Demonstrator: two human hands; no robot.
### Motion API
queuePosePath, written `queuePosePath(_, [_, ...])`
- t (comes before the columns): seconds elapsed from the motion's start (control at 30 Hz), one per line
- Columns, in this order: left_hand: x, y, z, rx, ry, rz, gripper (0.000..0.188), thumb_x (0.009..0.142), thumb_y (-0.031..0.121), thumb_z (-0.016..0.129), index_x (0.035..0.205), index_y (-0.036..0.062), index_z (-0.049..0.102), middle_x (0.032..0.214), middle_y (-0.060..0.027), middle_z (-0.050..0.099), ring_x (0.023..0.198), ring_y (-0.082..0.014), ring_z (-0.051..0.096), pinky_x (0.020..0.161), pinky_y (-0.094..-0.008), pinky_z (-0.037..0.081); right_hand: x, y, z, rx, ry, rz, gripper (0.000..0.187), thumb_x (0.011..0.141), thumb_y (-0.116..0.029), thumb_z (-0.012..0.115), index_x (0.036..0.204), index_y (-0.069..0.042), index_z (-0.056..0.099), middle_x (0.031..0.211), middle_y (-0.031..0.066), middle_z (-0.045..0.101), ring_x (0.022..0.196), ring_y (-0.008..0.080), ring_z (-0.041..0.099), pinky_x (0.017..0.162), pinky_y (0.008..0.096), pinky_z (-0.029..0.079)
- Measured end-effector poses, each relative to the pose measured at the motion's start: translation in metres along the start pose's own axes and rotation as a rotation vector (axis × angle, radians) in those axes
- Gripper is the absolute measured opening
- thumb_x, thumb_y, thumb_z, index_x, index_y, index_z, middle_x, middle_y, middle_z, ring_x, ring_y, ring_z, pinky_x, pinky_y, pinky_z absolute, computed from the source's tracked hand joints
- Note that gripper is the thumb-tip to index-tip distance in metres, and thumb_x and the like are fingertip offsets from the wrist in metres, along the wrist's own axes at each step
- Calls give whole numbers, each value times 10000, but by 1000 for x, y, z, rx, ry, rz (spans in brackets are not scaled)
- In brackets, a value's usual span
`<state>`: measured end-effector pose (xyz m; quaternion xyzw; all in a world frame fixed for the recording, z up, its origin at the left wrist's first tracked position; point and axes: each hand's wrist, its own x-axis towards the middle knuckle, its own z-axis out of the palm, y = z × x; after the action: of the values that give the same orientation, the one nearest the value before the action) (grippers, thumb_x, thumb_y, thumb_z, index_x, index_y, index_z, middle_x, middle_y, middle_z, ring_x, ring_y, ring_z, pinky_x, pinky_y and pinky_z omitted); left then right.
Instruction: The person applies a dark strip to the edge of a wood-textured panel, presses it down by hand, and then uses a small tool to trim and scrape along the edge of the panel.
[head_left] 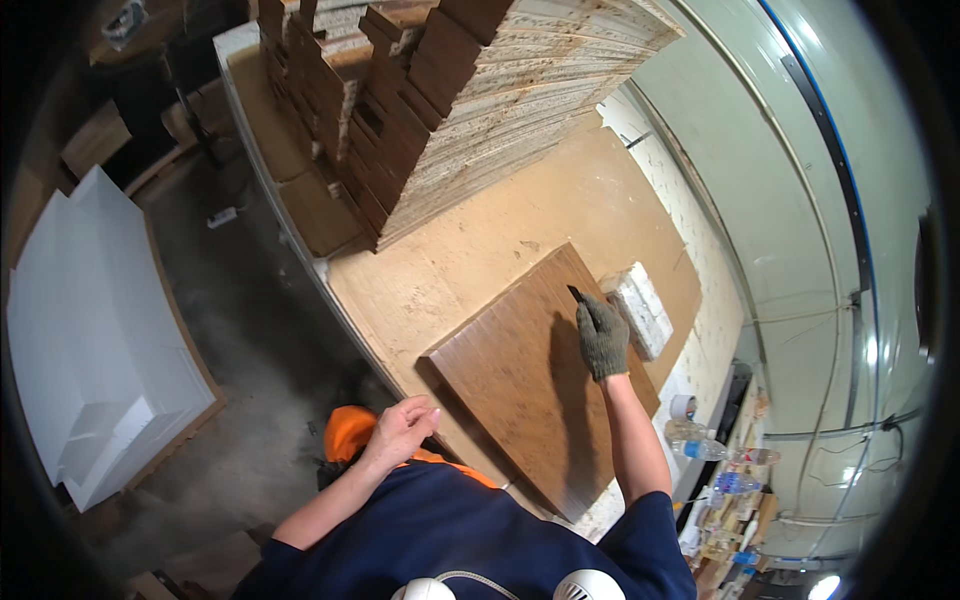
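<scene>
Blade held over the brown panel

A flat, rectangular, brown wood-patterned panel (515, 370) is supported on a tan-topped worktable (405, 290), below a tall stack of brown, pale-edged panels (440, 100). Over its far right part, a small dark blade (574, 293) is gripped in the right hand (605, 338), covered by a grey-green knitted glove — whether the surface is met by the tip cannot be told. At the panel's near left edge, the bare left hand (402, 430) is held with fingers loosely curled, nothing seen in them. Surface or edge work seems to be in hand; for the next move, a shallow blade angle and a steadied panel would be called for — bare fingers kept clear.
</scene>
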<state>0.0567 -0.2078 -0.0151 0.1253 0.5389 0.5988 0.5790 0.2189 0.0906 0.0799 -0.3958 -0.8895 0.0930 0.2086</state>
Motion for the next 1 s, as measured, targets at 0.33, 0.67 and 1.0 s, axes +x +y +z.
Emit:
queuePosePath(0.33, [25,7,14,-2,-26,11,289,896,227,630,796,-30,541,737,-44,635,671,-65,556,597,-236,486,93,51,30,-261,-210,5,300,891,-222,501,1138,-94,613,1078,167,630,1004,339,594,881,407,464])
queuePosePath(0.67, [27,41,10,235,-31,50,312,846,190,683,723,-26,494,717,-150,673,667,-121,659,569,-278,504,121,47,39,-334,-395,-10,301,886,-269,524,1121,-106,620,1067,167,632,997,362,586,855,427,464])
queuePosePath(1.0, [26,22,18,303,-7,-19,170,853,112,655,899,-36,587,688,-103,670,622,-65,597,546,-255,479,126,50,35,-470,-501,-23,327,883,-263,513,1168,-116,573,1030,201,632,959,379,597,814,451,474])
